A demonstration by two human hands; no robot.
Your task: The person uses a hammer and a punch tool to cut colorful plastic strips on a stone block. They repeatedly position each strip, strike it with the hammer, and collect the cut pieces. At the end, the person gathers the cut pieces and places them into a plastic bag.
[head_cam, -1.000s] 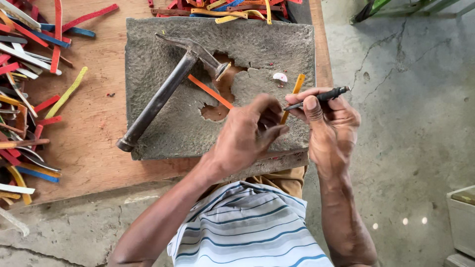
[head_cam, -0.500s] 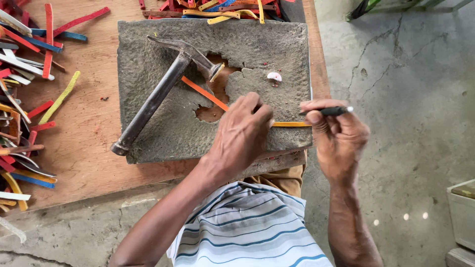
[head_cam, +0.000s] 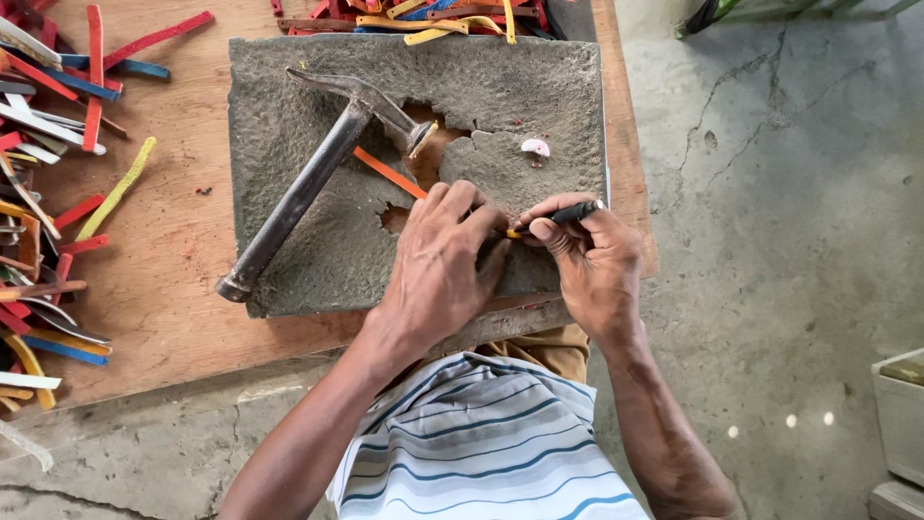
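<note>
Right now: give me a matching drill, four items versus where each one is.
Items:
1 hammer
2 orange strip
3 dark slim tool
4 loose coloured strips

Places:
A held in right hand
B heaped on wooden board, left
C lying diagonally on grey pad
D running under left hand

Pairs: 1-C, 2-D, 3-A, 4-B

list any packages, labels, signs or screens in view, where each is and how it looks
No packages, labels, signs or screens in view.
The nearest thing to a container is a pale grey box, cut off at the lower right edge on the concrete floor; no label shows on it.
</note>
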